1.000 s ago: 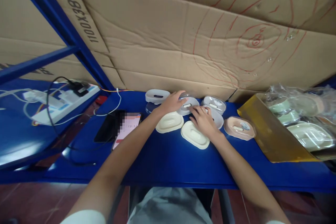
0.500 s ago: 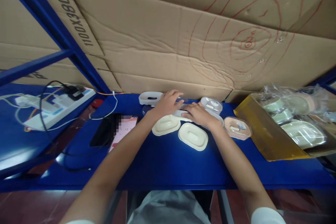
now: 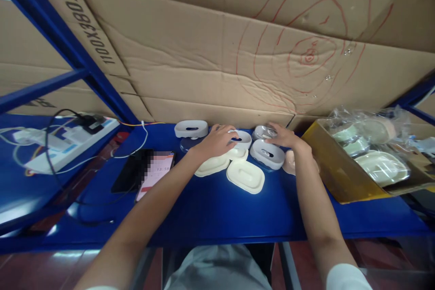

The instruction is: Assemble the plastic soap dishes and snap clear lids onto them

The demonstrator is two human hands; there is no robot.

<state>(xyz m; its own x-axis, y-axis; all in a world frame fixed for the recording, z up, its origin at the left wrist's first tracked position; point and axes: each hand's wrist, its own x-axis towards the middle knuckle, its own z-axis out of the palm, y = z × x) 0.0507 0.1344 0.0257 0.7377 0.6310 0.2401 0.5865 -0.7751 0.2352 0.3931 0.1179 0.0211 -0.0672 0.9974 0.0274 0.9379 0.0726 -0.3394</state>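
Several oval plastic soap-dish parts lie at the back of a blue table (image 3: 210, 208). My left hand (image 3: 215, 141) rests on a white dish piece (image 3: 242, 138) that sits over a cream tray (image 3: 212, 166). My right hand (image 3: 283, 136) reaches farther right and touches a clear-lidded dish (image 3: 263, 132) by the cardboard wall. A grey-white dish (image 3: 268, 153) lies just in front of that hand, a cream tray (image 3: 245, 175) nearer me. A pink dish (image 3: 289, 163) is mostly hidden behind my right forearm. Another white dish (image 3: 191, 128) stands left of my left hand.
A phone with a lit screen (image 3: 154, 170) and a black device (image 3: 128, 170) lie at the left. A power strip with cables (image 3: 73, 136) sits on the left shelf. A yellow box (image 3: 335, 167) of bagged dishes stands at the right. Cardboard sheets (image 3: 217, 63) wall the back.
My right hand left the middle pile and moved right to the clear-lidded dish at the back. My left hand stayed on the white piece. The view tilted upward a little.
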